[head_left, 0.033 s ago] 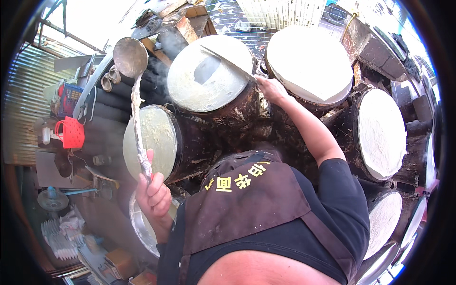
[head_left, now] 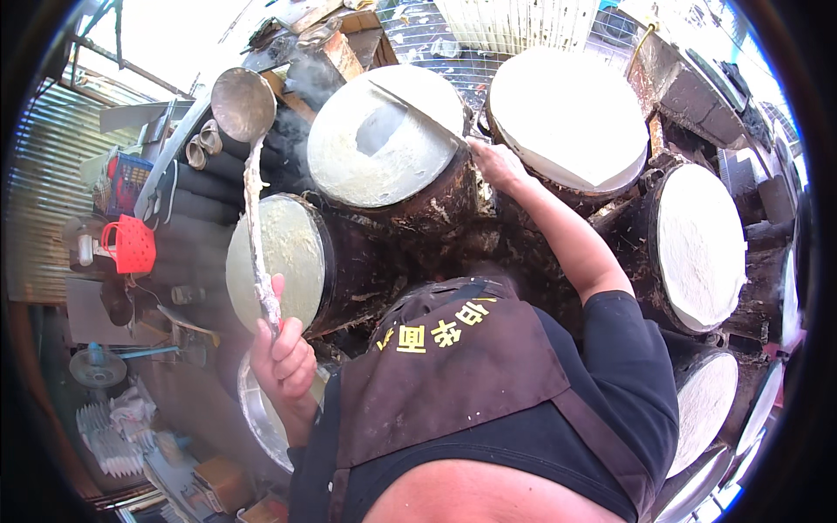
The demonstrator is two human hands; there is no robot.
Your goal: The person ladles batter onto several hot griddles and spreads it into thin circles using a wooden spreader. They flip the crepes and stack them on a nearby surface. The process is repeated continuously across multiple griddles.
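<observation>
In my closed left hand (head_left: 285, 362) is the batter-crusted handle of a long metal ladle (head_left: 243, 103); its round bowl hangs at the far left. My right hand (head_left: 495, 163) is closed on the end of a long, thin flat scraper (head_left: 417, 112), which lies slanting across the middle far griddle (head_left: 349, 179). Pale batter is smeared thinly over that round plate, with a bare grey patch near its centre and steam at its left. A second griddle (head_left: 277, 257), coated with a pale layer, sits beside the ladle's handle.
Several round griddles on dark drum stoves surround me. A white sheet covers the far right griddle (head_left: 567, 113), another the right one (head_left: 699, 248). A metal pan (head_left: 261, 418) is partly hidden by my left forearm. A red basket (head_left: 131, 244) and a fan (head_left: 98, 366) stand left.
The ladle's bowl has shifted very slightly to the right. My right hand and the scraper look the same.
</observation>
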